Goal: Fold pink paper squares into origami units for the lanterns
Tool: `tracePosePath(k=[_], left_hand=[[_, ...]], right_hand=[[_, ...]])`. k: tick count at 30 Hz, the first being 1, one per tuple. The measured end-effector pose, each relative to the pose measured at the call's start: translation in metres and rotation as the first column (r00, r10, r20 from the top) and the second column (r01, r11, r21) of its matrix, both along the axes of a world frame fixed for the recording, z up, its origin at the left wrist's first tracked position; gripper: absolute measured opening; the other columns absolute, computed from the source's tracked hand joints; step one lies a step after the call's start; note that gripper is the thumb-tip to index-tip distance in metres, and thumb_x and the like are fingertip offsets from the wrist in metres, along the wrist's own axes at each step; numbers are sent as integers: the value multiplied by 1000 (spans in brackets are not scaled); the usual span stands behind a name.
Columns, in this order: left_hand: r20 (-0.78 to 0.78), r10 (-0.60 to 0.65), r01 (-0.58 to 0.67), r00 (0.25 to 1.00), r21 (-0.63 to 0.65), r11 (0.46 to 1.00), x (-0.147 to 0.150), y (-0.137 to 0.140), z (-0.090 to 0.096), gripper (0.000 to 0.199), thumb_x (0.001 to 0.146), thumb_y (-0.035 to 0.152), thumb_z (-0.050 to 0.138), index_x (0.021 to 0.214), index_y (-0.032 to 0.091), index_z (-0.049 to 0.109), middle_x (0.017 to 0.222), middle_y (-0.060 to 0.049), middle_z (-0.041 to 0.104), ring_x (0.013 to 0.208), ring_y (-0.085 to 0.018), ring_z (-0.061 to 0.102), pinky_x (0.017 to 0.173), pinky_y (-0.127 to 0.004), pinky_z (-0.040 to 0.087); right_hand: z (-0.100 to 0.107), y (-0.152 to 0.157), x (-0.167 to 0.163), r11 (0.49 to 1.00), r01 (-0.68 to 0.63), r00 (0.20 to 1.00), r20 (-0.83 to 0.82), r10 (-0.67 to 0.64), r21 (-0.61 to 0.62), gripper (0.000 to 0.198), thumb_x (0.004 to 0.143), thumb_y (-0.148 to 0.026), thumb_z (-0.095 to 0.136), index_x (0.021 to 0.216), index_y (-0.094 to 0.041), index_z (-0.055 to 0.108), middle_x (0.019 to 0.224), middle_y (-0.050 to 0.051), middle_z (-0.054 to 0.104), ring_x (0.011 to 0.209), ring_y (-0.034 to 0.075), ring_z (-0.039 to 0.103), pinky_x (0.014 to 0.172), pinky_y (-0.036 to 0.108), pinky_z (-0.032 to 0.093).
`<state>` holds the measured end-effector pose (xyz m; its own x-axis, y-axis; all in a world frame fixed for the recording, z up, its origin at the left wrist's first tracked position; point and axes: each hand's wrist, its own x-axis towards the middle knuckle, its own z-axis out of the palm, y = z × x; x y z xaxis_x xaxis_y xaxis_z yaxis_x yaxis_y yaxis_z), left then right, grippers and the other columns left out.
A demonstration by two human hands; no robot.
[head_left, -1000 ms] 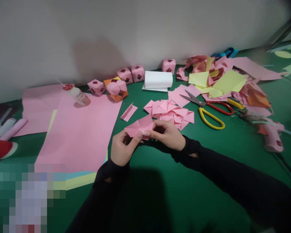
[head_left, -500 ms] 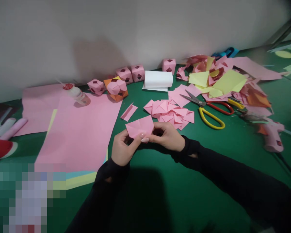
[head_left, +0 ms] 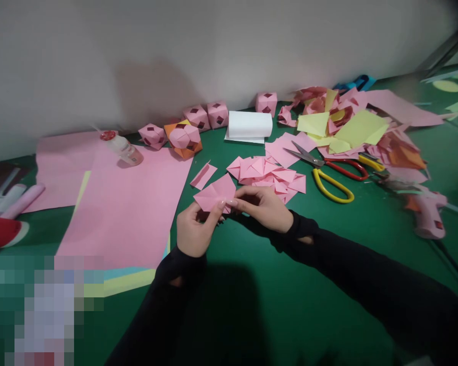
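Note:
A creased piece of pink paper (head_left: 214,193) is held just above the green table, between both hands. My left hand (head_left: 196,229) grips its lower left part, thumb on top and fingers underneath. Its lower right edge is pinched between thumb and forefinger of my right hand (head_left: 265,207). Just beyond the hands lies a pile of folded pink paper pieces (head_left: 265,173). A single folded pink piece (head_left: 203,176) rests to the left of that pile. The fingers of both hands under the paper are partly hidden.
Scissors (head_left: 322,165) lie right of the pile, with a pink glue gun (head_left: 429,213) farther right. Paper scraps (head_left: 343,122) heap behind them. Large pink sheets (head_left: 125,213) and a glue bottle (head_left: 124,150) are at left. Folded pink paper cubes (head_left: 217,114) line the wall.
The pink paper has shifted slightly left and up and is turned to a different angle, its right side now rising to a point. My right thumb has moved up along its edge.

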<state>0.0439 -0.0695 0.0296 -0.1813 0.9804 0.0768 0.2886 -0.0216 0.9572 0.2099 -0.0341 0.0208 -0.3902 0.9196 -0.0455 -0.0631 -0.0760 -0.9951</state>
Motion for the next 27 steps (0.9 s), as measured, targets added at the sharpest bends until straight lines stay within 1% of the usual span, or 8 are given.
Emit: tracePosePath(k=[4,7,10,14,18,23,27], left_hand=[[-39,-7,9,999,59,998,1,-1,-1,17,82,32,65,78,16,72,63,0,71,51,-11,63,55,-22,53],[-78,-60,67,995,90,994,-3,1,-4,16,82,32,66,79,17,73,63,0,72,50,-11,63,53,-22,53],[-143,-100,116,985,104,988,-5,2,-6,19,82,34,66,75,18,73,61,0,71,50,-12,64,52,-22,53],[-176,-89,104,980,77,992,-3,1,-4,22,82,34,67,67,18,72,60,0,71,53,-13,65,55,-23,53],[-183,-97,109,978,59,992,-1,0,0,24,82,36,67,66,19,73,61,-1,72,55,-14,66,58,-25,55],[-205,-101,112,974,42,993,-2,0,0,26,82,38,66,67,19,75,62,-2,73,56,-15,68,59,-25,56],[-214,-103,111,971,26,994,-1,-1,2,25,81,36,69,62,20,74,62,-1,74,56,-15,69,59,-25,55]], right_hand=[[1,1,0,999,35,999,0,-35,-20,30,74,-44,76,78,-16,65,69,0,64,63,12,60,64,27,51],[2,2,0,998,63,998,18,-63,-1,32,77,-46,74,77,-16,64,68,0,62,61,10,57,61,26,49],[3,2,-1,997,79,996,29,-80,14,34,79,-49,71,79,-15,63,68,-1,59,60,9,54,59,25,47],[4,3,-2,996,84,996,28,-85,18,37,79,-52,69,77,-16,61,67,-2,56,57,8,49,56,24,43],[4,3,-2,996,87,996,33,-88,28,39,80,-54,67,77,-16,59,65,-3,53,55,8,45,55,25,41],[2,2,-2,996,88,995,43,-89,28,40,80,-55,66,77,-16,58,68,-2,54,57,9,46,56,25,40],[0,2,-3,994,99,994,47,-101,45,39,79,-54,67,79,-16,58,69,-2,55,58,9,47,56,25,40]])
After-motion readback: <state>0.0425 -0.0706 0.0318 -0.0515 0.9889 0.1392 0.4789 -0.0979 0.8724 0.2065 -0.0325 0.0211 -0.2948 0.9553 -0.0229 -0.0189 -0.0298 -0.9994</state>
